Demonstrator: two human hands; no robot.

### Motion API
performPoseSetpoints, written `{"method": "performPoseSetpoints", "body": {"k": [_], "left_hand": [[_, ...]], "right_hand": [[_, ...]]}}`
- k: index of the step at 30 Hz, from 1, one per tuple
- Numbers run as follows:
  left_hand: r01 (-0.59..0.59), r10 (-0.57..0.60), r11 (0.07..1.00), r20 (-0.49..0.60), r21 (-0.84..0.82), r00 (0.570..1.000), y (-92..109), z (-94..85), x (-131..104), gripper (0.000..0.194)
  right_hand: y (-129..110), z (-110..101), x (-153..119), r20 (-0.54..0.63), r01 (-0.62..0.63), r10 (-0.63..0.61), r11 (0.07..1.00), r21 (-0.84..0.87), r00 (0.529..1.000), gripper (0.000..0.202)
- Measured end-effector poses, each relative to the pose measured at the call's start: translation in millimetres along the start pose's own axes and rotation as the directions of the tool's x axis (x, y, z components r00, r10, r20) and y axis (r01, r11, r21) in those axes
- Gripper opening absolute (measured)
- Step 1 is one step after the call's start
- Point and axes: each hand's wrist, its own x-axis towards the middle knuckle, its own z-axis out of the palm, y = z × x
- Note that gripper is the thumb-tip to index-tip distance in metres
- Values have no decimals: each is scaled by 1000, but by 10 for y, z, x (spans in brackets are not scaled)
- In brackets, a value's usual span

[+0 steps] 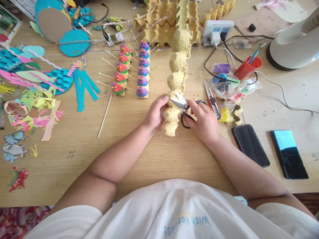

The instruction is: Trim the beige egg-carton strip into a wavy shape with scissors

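Note:
A long strip of yellow egg carton (177,63) with bumpy cups runs up the middle of the table. My left hand (157,113) grips its left side near the lower end. Black-handled scissors (183,103) are in my right hand (203,120), their blades parted and lying over the strip between two cups. To the left stand two painted egg-carton rows, one red and green (121,68), the other purple and blue (143,71), with pins sticking out of their sides.
Yellow egg trays (161,28) lie at the back. A power strip (218,29), red cup (248,67), box cutter (213,101) and two phones (250,145) are on the right. Paper crafts (57,79) and colored scraps (35,108) cover the left; a thin stick (105,116) lies nearer.

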Motion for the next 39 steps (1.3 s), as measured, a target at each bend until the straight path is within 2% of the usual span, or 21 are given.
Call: {"method": "performPoseSetpoints", "body": {"k": [7, 12, 16, 18, 24, 29, 39], "left_hand": [[-20, 20, 996, 3, -90, 1000, -71, -57, 40, 41], [-72, 70, 996, -31, -51, 997, -83, -70, 43, 42], [-111, 110, 993, -50, -32, 993, -73, -61, 40, 45], [-135, 133, 990, -50, -29, 990, -68, -48, 36, 45], [-148, 147, 989, -71, -7, 987, -49, -16, 5, 46], [-165, 165, 986, -61, 4, 984, -58, -32, -5, 44], [-197, 198, 980, -80, 23, 977, -64, -20, -2, 45]], "right_hand": [[7, 1, 8, 35, -91, 88, 991, 98, 995, 41], [45, 71, 15, 21, -207, 212, 923, 323, 977, 35], [34, 66, 26, 31, -198, 203, 891, 409, 979, 38], [24, 59, 27, 47, -182, 179, 893, 411, 983, 43], [12, 39, -4, 77, -204, 189, 899, 386, 979, 38], [-33, -6, -23, 79, -148, 130, 936, 319, 988, 40], [-85, -54, -18, 122, -189, 160, 940, 285, 980, 35]]}}
